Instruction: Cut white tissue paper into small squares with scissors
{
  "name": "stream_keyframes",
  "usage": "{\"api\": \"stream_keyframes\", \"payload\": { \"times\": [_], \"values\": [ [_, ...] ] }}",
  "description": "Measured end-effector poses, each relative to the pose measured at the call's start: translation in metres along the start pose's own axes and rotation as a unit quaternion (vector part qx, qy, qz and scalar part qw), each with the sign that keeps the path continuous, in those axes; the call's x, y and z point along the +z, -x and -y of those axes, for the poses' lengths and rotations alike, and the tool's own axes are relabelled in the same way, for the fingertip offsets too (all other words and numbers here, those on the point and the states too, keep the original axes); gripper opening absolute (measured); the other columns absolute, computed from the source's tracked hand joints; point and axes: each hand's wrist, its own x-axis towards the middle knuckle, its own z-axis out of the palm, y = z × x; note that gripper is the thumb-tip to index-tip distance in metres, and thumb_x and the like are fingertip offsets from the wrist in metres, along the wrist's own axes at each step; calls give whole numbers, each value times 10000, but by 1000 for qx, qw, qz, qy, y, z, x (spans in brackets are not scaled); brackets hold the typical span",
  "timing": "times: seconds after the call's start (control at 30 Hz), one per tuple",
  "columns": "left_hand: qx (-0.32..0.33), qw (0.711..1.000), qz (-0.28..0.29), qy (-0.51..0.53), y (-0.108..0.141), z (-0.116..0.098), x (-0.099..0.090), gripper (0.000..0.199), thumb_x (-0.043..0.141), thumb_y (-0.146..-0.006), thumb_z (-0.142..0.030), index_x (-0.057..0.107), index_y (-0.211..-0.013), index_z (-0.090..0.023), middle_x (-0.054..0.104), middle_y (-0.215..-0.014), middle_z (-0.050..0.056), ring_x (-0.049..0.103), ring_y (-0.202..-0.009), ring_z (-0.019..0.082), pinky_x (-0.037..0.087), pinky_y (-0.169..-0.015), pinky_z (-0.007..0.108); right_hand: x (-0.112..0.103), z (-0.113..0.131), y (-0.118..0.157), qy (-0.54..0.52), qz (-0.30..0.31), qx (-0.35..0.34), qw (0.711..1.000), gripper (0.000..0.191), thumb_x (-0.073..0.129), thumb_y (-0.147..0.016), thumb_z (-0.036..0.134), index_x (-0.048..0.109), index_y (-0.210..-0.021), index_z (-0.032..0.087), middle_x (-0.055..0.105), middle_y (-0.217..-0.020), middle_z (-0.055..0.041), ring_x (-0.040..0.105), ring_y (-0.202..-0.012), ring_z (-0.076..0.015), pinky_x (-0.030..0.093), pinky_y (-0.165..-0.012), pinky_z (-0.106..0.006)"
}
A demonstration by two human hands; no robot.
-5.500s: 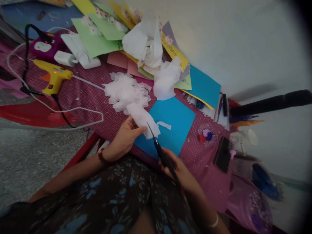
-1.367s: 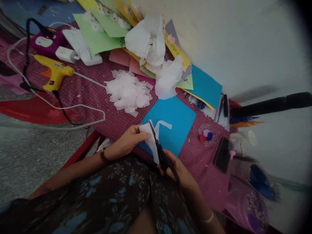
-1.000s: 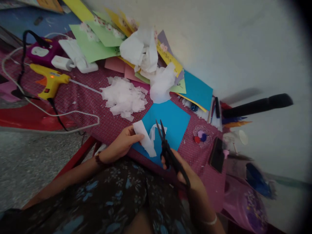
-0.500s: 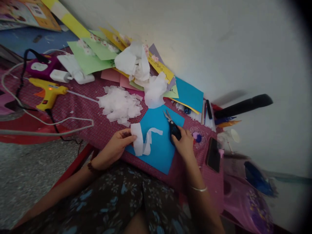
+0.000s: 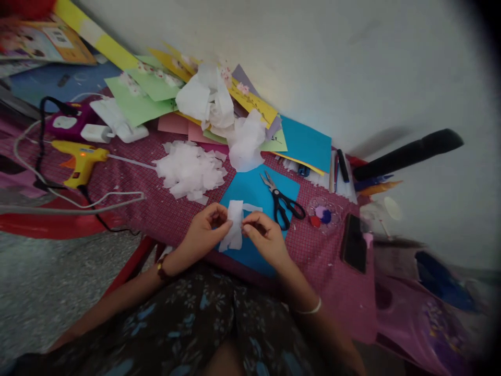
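- I see the blue sheet on the table.
- White paper pile, beyond it.
- My left hand, thumb and finger nearly closed, has the strip's edge.
- My right hand, fingers bunched, at its other edge; grip unclear.
- Scissors, blades parted, on the sheet.
- White strip, over the sheet.

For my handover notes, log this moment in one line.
left hand: holding white paper | right hand: at its edge | scissors: mostly on blue sheet, blades parted

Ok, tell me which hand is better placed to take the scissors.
Likely the right hand: the scissors lie just beyond it, handles nearest, while the left hand is farther off, pinching the strip.
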Motion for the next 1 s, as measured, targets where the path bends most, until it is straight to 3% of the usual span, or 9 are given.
{"api": "stream_keyframes", "payload": {
  "times": [0.13, 0.27, 0.37, 0.5, 0.63, 0.87, 1.0],
  "values": [
    [-23, 996, 81, 14, -8, -10, 2, 142, 683, -737, -244, 563, -747, -168, 554, -659, -38, 516, -604, 95, 423, -577, 214, 0, -12, -6, -75, 7, 33, 997, 280, 682, -806, 493, 593, -852, 232, 608, -750, -3, 575, -669, -166, 486, -645, -323],
    [-40, 974, 218, 48, -33, -20, 10, 178, 659, -798, -313, 584, -746, -161, 603, -657, -11, 562, -600, 109, 458, -604, 237, -10, -13, -7, -124, -18, 2, 992, 332, 700, -793, 535, 565, -848, 236, 611, -764, 9, 572, -674, -153, 472, -655, -308],
    [-28, 960, 277, 40, -54, -23, 23, 203, 634, -834, -336, 590, -740, -162, 598, -633, -9, 562, -589, 111, 452, -596, 238, -22, -10, -8, -137, -46, -11, 990, 369, 719, -770, 560, 556, -852, 239, 588, -742, 22, 552, -658, -144, 461, -631, -290],
    [14, 964, 261, -43, -66, -21, 42, 181, 686, -775, -270, 554, -711, -164, 558, -616, -31, 514, -566, 93, 405, -551, 213, -35, -13, -12, -141, -72, -10, 987, 418, 698, -756, 615, 532, -795, 233, 541, -686, 36, 524, -619, -137, 447, -591, -280],
    [52, 967, 236, -83, -63, -16, 49, 165, 684, -733, -204, 528, -692, -170, 546, -641, -35, 501, -594, 86, 400, -571, 208, -38, -17, -14, -124, -84, -1, 989, 358, 645, -816, 555, 529, -726, 228, 528, -657, 33, 511, -609, -136, 445, -572, -271],
    [-29, 967, 252, 6, -62, -17, 40, 177, 679, -775, -269, 562, -872, -177, 602, -688, -22, 564, -600, 105, 444, -567, 219, -39, -10, -12, -76, -73, 22, 994, 292, 553, -896, 472, 583, -740, 227, 587, -684, 20, 585, -648, -147, 515, -640, -299],
    [-29, 965, 260, 18, -65, -18, 38, 176, 688, -781, -306, 602, -865, -176, 636, -749, 4, 598, -667, 126, 472, -615, 239, -41, -10, -13, -47, -82, 2, 996, 259, 528, -911, 422, 595, -752, 228, 620, -700, 12, 596, -646, -145, 516, -635, -294]
  ]
}}
